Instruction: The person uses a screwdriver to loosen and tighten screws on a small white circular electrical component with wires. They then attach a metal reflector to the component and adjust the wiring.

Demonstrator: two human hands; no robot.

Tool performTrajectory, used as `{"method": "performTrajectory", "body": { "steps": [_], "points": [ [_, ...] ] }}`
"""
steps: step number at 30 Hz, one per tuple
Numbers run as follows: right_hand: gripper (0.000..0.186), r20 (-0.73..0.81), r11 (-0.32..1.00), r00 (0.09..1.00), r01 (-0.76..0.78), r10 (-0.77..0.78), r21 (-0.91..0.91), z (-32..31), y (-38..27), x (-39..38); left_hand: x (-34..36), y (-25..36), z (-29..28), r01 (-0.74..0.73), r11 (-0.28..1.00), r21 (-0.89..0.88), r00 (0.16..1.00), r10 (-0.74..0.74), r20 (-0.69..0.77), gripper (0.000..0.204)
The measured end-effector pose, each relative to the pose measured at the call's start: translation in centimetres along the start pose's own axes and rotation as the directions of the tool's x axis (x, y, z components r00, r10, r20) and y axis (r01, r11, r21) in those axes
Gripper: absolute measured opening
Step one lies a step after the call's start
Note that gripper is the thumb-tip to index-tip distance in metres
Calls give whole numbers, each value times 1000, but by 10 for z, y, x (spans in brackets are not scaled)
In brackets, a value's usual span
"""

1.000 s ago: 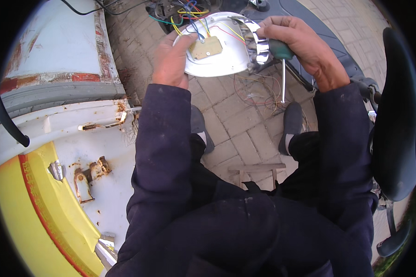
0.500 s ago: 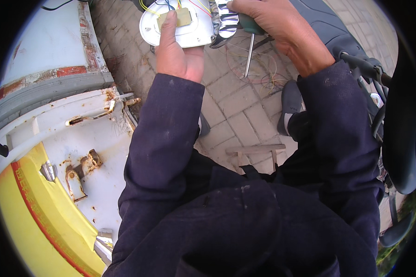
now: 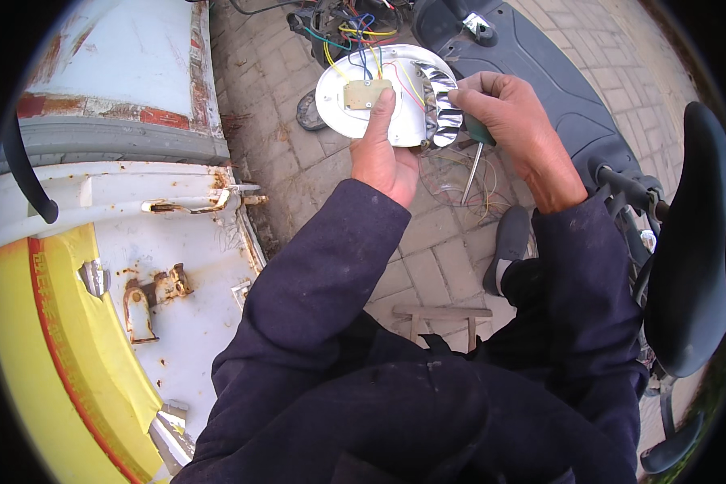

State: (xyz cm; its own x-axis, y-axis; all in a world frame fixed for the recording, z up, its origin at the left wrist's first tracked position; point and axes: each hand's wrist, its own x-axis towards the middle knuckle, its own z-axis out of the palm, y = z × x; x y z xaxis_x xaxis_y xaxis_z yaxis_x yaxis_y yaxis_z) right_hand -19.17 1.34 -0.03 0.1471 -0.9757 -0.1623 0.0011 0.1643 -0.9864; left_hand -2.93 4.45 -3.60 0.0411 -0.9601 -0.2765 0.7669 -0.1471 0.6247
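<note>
My left hand (image 3: 383,161) grips the near edge of a white plastic lamp housing (image 3: 339,121), thumb on top and the other fingers underneath. The thumb tip rests on a small beige box (image 3: 359,95) fixed inside it, with thin coloured wires (image 3: 369,56) running to the far side. Along the housing's right end sits a shiny silver reflector strip (image 3: 444,109). My right hand (image 3: 512,117) is closed around the green handle of a screwdriver (image 3: 473,171), whose metal shaft points down toward me. The right thumb and forefinger meet at the reflector's edge.
Loose thin wires (image 3: 492,198) lie on the paving bricks near my shoe (image 3: 510,242). A small wooden stool (image 3: 440,311) stands between my legs. Rusty white metal panels (image 3: 185,266) line the left. A dark scooter footboard (image 3: 557,105) and black seat (image 3: 690,250) occupy the right.
The view has shifted, so both hands and the housing now appear lower, showing more wiring and a dark part beyond. Both grips look the same, with the right fingers still at the reflector.
</note>
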Motion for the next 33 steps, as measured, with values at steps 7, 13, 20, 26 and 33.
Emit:
{"method": "performTrajectory", "body": {
  "steps": [7,13,20,26,33],
  "points": [
    [19,-52,990,995,76,-83,-117,5,7,0,-3,-2,2,70,997,-7,997,-70,26,67],
    [26,-123,930,974,141,-192,-339,13,5,-5,-3,0,2,142,987,75,989,-146,39,64],
    [28,-149,909,969,123,-196,-398,20,3,-14,0,-2,0,174,985,12,985,-174,-5,55],
    [27,-180,883,955,134,-237,-450,21,-2,-18,0,-2,1,213,977,11,976,-213,-43,45],
    [17,-149,958,974,125,-168,-260,14,-6,-21,4,-1,-4,249,968,-1,968,-249,40,46]
  ]
}}
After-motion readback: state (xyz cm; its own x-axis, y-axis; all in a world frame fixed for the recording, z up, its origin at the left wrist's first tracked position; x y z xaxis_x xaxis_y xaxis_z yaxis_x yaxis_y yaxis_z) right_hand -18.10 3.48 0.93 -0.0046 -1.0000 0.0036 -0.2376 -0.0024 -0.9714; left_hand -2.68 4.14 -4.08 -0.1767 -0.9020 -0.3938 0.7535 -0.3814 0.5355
